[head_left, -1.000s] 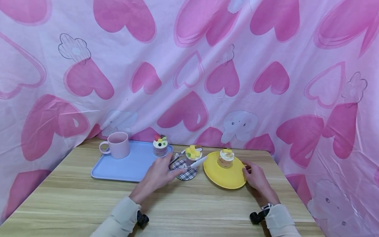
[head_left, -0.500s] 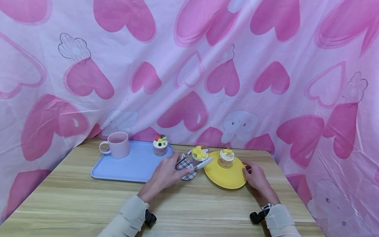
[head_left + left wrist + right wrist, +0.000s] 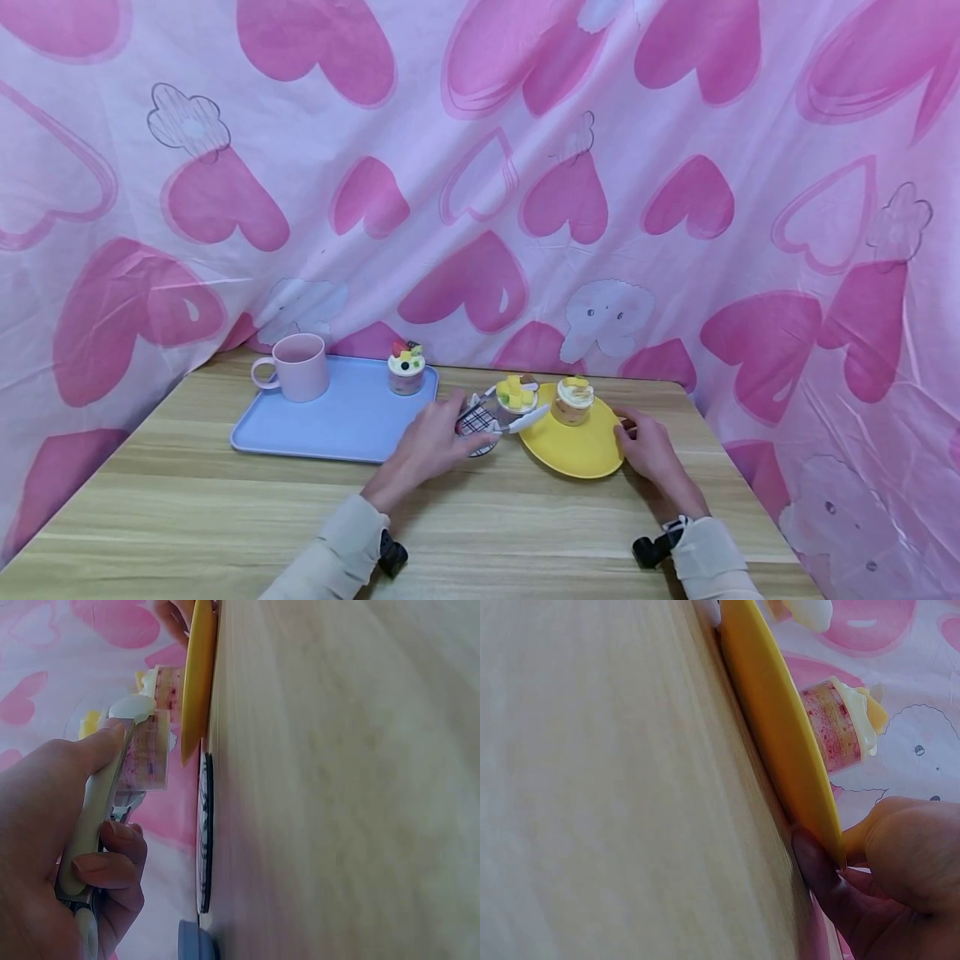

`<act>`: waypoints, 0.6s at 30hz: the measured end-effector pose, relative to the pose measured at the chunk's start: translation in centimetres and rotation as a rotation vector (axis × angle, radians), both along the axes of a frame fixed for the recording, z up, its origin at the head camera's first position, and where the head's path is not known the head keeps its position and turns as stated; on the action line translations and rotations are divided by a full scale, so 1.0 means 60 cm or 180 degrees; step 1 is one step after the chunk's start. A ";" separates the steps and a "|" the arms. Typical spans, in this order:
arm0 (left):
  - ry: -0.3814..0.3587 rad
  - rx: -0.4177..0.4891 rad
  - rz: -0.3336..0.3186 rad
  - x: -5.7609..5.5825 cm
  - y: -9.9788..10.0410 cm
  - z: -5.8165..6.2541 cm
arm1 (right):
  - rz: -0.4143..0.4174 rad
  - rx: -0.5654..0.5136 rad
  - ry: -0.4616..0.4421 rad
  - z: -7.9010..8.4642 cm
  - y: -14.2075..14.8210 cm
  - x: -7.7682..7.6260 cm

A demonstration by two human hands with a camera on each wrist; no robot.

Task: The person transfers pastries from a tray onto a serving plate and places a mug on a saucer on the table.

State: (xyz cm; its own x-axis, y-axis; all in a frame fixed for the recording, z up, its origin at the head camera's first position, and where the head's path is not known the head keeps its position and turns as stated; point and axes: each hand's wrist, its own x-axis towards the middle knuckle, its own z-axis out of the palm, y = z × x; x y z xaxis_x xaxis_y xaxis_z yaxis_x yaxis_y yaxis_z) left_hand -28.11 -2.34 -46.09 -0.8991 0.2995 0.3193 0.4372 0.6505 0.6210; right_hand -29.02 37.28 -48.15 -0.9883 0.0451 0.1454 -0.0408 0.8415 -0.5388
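Gripping tongs (image 3: 97,806), apparently near-level, the left hand (image 3: 432,440) extends forward; the right hand (image 3: 649,446) pinches a plate (image 3: 576,454).

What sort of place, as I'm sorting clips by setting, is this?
Probably a makeshift filming corner: a pink heart-printed fabric curtain hangs behind a pale wood-grain table, and a small black camera is worn on each wrist.

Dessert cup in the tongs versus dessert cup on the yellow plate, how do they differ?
Support: the gripped cup hangs in the air between the tongs that the left hand holds; the resting cup stands on the yellow plate.
Topping: the gripped cup bears a heap of yellow cubes; the resting cup shows mostly white cream with a little yellow on top.
Shared: both are see-through cups with pinkish layers.
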 end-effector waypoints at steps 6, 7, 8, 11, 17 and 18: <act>-0.0042 0.0015 -0.0034 -0.001 0.012 -0.002 | -0.0037 0.0009 -0.0037 0.001 -0.002 0.001; -0.0083 0.0008 -0.0030 -0.001 0.014 -0.001 | -0.0049 0.0004 -0.0042 0.001 -0.002 0.001; -0.0134 0.0005 -0.0028 -0.001 0.017 -0.002 | -0.0050 0.0002 -0.0045 0.001 -0.003 0.001; -0.0269 0.0017 -0.0046 0.001 0.023 -0.002 | -0.0049 -0.0012 -0.0046 0.001 -0.003 0.002; -0.0281 0.0005 -0.0105 0.002 0.037 -0.002 | -0.0023 -0.0022 -0.0022 0.002 -0.003 0.003; -0.0263 -0.0014 -0.0107 0.002 0.039 -0.002 | -0.0021 -0.0022 -0.0018 0.001 -0.004 0.003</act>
State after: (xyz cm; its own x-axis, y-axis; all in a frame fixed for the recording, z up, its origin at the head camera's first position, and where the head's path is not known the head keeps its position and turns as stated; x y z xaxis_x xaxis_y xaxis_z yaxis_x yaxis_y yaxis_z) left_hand -27.97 0.02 -46.20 -0.9117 0.3312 0.2430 0.4062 0.6391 0.6531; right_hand -28.86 37.07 -48.07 -0.9888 0.0525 0.1394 -0.0323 0.8380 -0.5447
